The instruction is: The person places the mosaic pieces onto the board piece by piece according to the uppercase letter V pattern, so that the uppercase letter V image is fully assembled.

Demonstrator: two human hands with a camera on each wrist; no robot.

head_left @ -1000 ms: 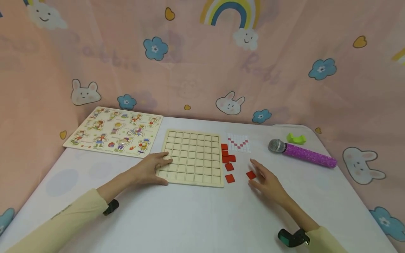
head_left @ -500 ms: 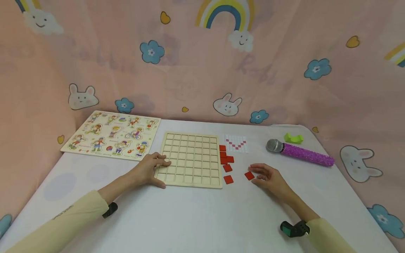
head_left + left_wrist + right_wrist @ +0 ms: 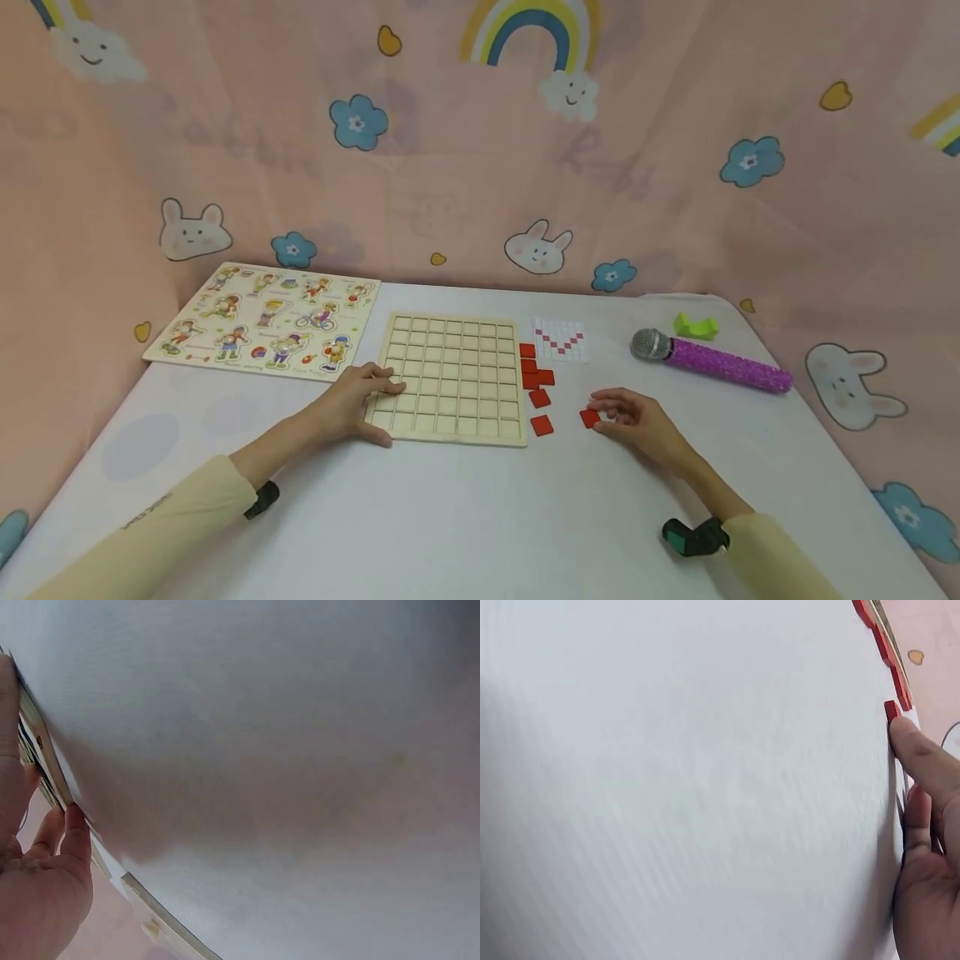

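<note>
While my left hand (image 3: 351,405) is resting spread-fingered on the wooden grid board (image 3: 461,387) mid-frame, my right hand (image 3: 642,427) is now pinching, no longer just flanking, the red square tile (image 3: 588,419) right of centre, so I am controlling it.

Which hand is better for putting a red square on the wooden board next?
Probably the right hand. It pinches a red square, and the other red squares lie off the right side of the board. The left hand rests on the board's left edge, away from them.
</note>
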